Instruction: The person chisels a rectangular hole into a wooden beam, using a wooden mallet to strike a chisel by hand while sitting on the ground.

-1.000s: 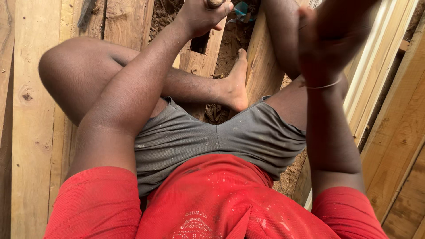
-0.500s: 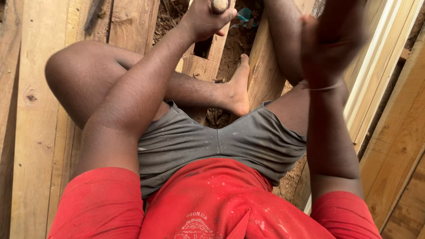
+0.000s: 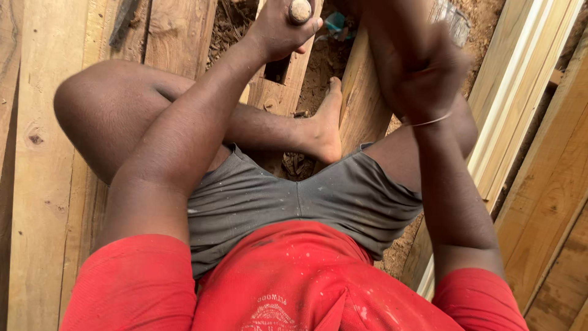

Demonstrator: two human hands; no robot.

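Planks (image 3: 43,184) spread beneath us, well below and left of the grip; 1 notched board (image 3: 278,92) lies just under it. Our left hand (image 3: 278,30) wraps tightly around a wooden tool handle (image 3: 300,10), its rounded butt showing. It looks stiff, light, dry; best held mid-shaft. Our right hand (image 3: 422,73) is blurred, so we cannot tell its grip.

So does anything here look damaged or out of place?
Only small things. A rectangular notch is cut in the plank below the left hand, and a bare foot rests on loose dirt between boards. The right hand is blurred.
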